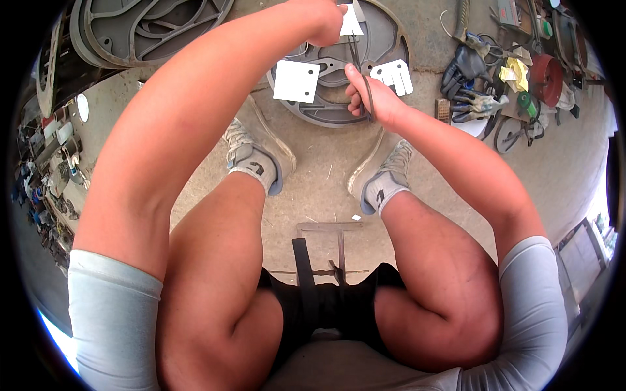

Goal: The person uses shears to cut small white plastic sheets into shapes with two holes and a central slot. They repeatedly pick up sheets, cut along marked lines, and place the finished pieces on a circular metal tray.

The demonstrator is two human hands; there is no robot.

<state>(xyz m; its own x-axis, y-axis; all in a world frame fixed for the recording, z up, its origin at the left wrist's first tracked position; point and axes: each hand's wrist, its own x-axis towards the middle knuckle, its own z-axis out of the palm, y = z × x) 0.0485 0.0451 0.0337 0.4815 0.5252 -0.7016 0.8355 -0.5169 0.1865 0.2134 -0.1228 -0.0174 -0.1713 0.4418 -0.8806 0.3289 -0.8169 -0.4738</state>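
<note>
Between my feet lies a round grey cast-metal wheel with curved spokes. My left hand is closed on a small white sheet above the wheel's far part. In my right hand is a pair of dark scissors, its loop handles around my fingers and its blades pointing away from me at the sheet's near edge. Whether the blades are parted is hard to see. On the wheel to the left rests a white square card with several black dots. To the right lies another white card with slots cut into it.
Another large metal wheel lies at the far left. Work gloves, a crumpled yellow wrapper, a red round part and a green roll are heaped at right. Small parts clutter the left edge. A white scrap lies on the floor.
</note>
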